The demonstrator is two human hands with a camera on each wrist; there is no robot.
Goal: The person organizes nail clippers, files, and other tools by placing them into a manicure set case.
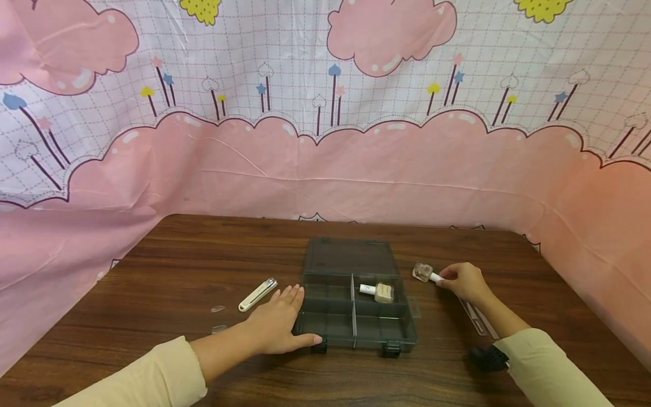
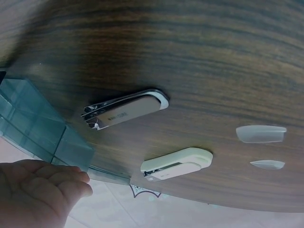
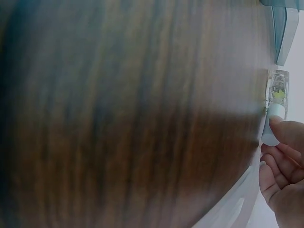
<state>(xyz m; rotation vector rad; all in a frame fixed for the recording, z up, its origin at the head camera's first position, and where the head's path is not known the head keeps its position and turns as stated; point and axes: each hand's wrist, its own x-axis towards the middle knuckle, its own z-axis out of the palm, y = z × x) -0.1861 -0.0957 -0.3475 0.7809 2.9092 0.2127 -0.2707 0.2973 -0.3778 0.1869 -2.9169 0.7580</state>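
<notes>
In the head view, my left hand (image 1: 277, 319), fingers straight, rests against the left side of an open, dark translucent divided box (image 1: 351, 341). My right hand (image 1: 465, 282) pinches the white cap of a clear nail polish bottle (image 1: 422, 272), which lies on the table right of the box. The right wrist view shows thumb and fingers on that cap (image 3: 271, 135). Another nail polish bottle (image 1: 383, 292), beige with a white cap, lies in the box's back right compartment. The left wrist view shows a metal nail clipper (image 2: 128, 111) near the left hand; the head view does not show it.
A white nail clipper (image 1: 257, 294) and two clear nail-tip-like pieces (image 1: 218, 308) lie left of the box. Its lid (image 1: 351, 255) is folded back. Slim light-coloured strips (image 1: 474, 317) lie beneath the right wrist, partly hidden. A patterned cloth (image 1: 356, 152) hangs behind the table.
</notes>
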